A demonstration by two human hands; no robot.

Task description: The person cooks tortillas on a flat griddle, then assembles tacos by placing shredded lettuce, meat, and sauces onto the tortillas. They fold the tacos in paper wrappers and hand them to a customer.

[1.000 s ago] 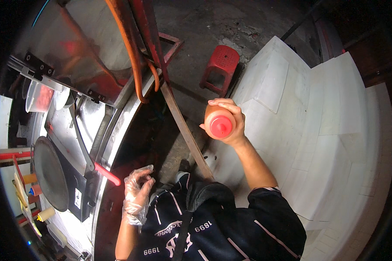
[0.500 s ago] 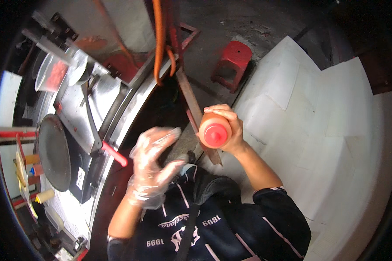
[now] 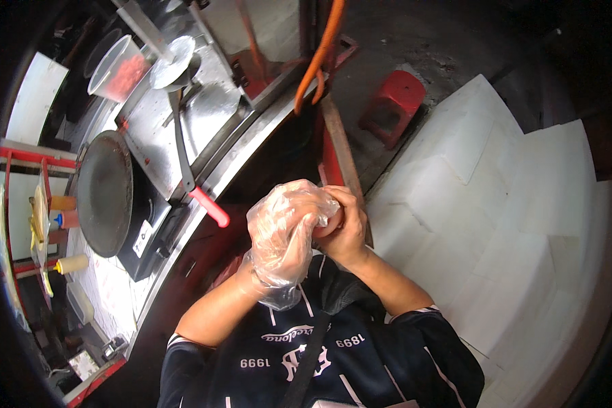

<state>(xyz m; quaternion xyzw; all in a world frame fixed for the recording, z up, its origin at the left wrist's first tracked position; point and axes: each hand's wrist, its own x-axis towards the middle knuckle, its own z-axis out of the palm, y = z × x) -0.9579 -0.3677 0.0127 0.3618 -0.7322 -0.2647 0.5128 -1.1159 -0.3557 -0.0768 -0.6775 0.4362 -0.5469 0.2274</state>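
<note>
My right hand (image 3: 349, 230) is wrapped round a squeeze bottle (image 3: 328, 227) held in front of my chest. Over the bottle's red cap end closes my left hand (image 3: 284, 228), which wears a loose clear plastic glove. The gloved fingers bend round that end and hide the cap. Only a small reddish patch of the bottle shows between the two hands.
A counter on the left carries a round dark griddle (image 3: 105, 194), a long blade with a red handle (image 3: 209, 206) and a clear tub of red bits (image 3: 124, 73). Several squeeze bottles (image 3: 71, 264) stand beyond. A red stool (image 3: 394, 105) and white blocks (image 3: 483, 190) lie right.
My left hand has moved right from its open pose and closed over the bottle's cap end. The right hand keeps its hold on the bottle. The whole view has shifted.
</note>
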